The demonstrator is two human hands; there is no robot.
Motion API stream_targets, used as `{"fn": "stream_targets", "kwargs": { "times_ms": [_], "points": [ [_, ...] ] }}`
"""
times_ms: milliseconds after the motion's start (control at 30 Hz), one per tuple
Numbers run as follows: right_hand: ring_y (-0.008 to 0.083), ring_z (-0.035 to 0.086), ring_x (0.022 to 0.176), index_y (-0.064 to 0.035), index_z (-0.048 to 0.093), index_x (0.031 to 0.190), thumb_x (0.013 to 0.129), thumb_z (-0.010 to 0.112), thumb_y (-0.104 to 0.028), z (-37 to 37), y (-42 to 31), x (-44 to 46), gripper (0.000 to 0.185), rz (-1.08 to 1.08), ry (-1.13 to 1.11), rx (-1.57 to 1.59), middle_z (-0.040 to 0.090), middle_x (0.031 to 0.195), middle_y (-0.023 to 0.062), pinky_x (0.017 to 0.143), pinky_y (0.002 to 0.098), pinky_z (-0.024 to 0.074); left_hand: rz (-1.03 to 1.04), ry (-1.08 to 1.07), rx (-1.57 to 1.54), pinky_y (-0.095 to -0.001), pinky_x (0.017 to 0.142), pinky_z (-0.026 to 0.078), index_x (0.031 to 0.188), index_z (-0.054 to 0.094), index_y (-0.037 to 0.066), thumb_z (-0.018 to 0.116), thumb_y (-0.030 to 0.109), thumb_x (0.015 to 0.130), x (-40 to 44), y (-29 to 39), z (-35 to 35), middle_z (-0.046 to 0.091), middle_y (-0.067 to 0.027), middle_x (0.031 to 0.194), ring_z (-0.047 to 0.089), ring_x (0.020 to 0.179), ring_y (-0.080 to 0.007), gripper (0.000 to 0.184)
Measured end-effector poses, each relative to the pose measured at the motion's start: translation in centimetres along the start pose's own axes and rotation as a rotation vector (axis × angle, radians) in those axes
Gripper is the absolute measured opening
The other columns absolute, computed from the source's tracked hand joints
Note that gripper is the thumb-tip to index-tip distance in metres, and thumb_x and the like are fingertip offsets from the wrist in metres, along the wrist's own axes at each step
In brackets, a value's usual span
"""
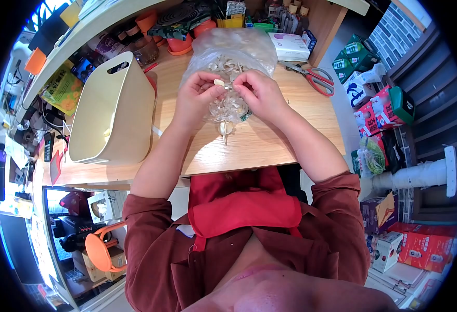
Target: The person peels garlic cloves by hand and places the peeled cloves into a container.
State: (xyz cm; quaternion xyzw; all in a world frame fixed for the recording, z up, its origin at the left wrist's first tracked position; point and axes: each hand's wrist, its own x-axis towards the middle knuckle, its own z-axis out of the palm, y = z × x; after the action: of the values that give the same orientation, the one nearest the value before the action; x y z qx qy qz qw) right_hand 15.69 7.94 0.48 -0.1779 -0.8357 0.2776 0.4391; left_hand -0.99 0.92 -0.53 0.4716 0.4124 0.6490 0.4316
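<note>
Between the thumb and fingers of my left hand is a pale garlic clove. My right hand is close beside it, its thumb and fingertips pinched together; whatever they hold is too small to make out. Under both hands lies a heap of papery garlic skins on a clear plastic bag. A garlic bulb with its stem pointing toward me rests on the wood at the near end of the heap. To the left stands a cream bin with a few pale pieces inside, probably cloves.
Red-handled scissors lie on the desk at the right. Behind them is a white box. Orange pots, jars and small bottles line the back under a shelf. Cartons stand on the floor to the right.
</note>
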Motion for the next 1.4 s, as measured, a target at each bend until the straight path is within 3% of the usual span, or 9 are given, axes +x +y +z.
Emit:
{"fn": "stream_targets", "kwargs": {
  "times_ms": [400, 533, 633, 733, 933, 1033, 1400],
  "points": [
    [0.0295, 0.057, 0.074, -0.0044, 0.055, 0.081, 0.076, 0.058, -0.009, -0.1, 0.3, 0.0, 0.007, 0.054, -0.071, -0.071, 0.057, 0.077, 0.0123, 0.066, 0.0357, 0.0452, 0.026, 0.027, -0.273, -0.0228, 0.068, 0.047, 0.100, 0.053, 0.003, 0.057, 0.002, 0.082, 0.3, 0.3, -0.7, 0.060, -0.0078, 0.096, 0.055, 0.081, -0.0110, 0.018],
    [0.0254, 0.060, 0.072, -0.0049, 0.058, 0.086, 0.078, 0.055, -0.005, 0.4, 0.6, 0.0, 0.009, 0.116, -0.042, -0.073, 0.060, 0.079, 0.0115, 0.065, 0.0329, 0.0477, 0.009, -0.062, -0.133, -0.0222, 0.069, 0.046, 0.101, 0.054, 0.002, 0.056, 0.001, 0.083, 0.2, 0.2, -0.6, 0.060, -0.0081, 0.098, 0.055, 0.082, -0.0109, 0.019],
    [0.0201, 0.062, 0.068, -0.0056, 0.060, 0.091, 0.079, 0.052, -0.001, 0.6, 0.6, 0.0, 0.014, 0.251, -0.062, 0.102, 0.061, 0.079, 0.0107, 0.061, 0.0297, 0.0490, 0.009, -0.082, -0.001, -0.0225, 0.071, 0.047, 0.102, 0.054, 0.002, 0.055, 0.001, 0.083, 0.2, 0.0, -0.3, 0.060, -0.0079, 0.097, 0.056, 0.083, -0.0110, 0.019],
    [0.0162, 0.062, 0.064, -0.0060, 0.060, 0.094, 0.081, 0.050, 0.000, 0.7, 1.3, -0.1, 0.017, 0.195, -0.051, 0.081, 0.062, 0.077, 0.0094, 0.057, 0.0276, 0.0492, 0.062, -0.073, 0.131, -0.0234, 0.076, 0.048, 0.102, 0.053, 0.000, 0.056, -0.001, 0.082, 0.1, -0.1, 0.2, 0.059, -0.0080, 0.099, 0.056, 0.087, -0.0117, 0.019],
    [0.0086, 0.058, 0.068, 0.0013, 0.057, 0.098, 0.085, 0.055, -0.004, 0.2, 0.7, 0.2, 0.015, 0.437, -0.145, 0.383, 0.061, 0.081, 0.0041, 0.062, 0.0220, 0.0478, 0.207, -0.099, 0.378, -0.0253, 0.079, 0.049, 0.101, 0.053, -0.002, 0.058, -0.005, 0.079, 0.0, -1.3, 0.2, 0.056, -0.0084, 0.098, 0.058, 0.090, -0.0137, 0.023],
    [0.0085, 0.056, 0.069, 0.0021, 0.056, 0.101, 0.084, 0.058, -0.006, 0.2, 0.5, 0.3, 0.019, 0.504, -0.183, 0.582, 0.061, 0.081, 0.0044, 0.062, 0.0214, 0.0468, 0.252, -0.081, 0.480, -0.0274, 0.076, 0.050, 0.097, 0.055, 0.000, 0.059, -0.003, 0.077, -0.2, -1.2, 0.4, 0.057, -0.0083, 0.094, 0.058, 0.088, -0.0154, 0.021],
    [0.0099, 0.057, 0.074, 0.0024, 0.052, 0.106, 0.083, 0.054, -0.003, 0.4, 1.3, 0.0, 0.024, 0.473, -0.225, 0.579, 0.060, 0.086, 0.0066, 0.067, 0.0222, 0.0477, 0.404, -0.109, 0.754, -0.0278, 0.076, 0.052, 0.093, 0.058, 0.001, 0.061, -0.008, 0.072, -0.4, -0.4, 0.6, 0.058, -0.0092, 0.094, 0.060, 0.086, -0.0190, 0.023]
  ]
}}
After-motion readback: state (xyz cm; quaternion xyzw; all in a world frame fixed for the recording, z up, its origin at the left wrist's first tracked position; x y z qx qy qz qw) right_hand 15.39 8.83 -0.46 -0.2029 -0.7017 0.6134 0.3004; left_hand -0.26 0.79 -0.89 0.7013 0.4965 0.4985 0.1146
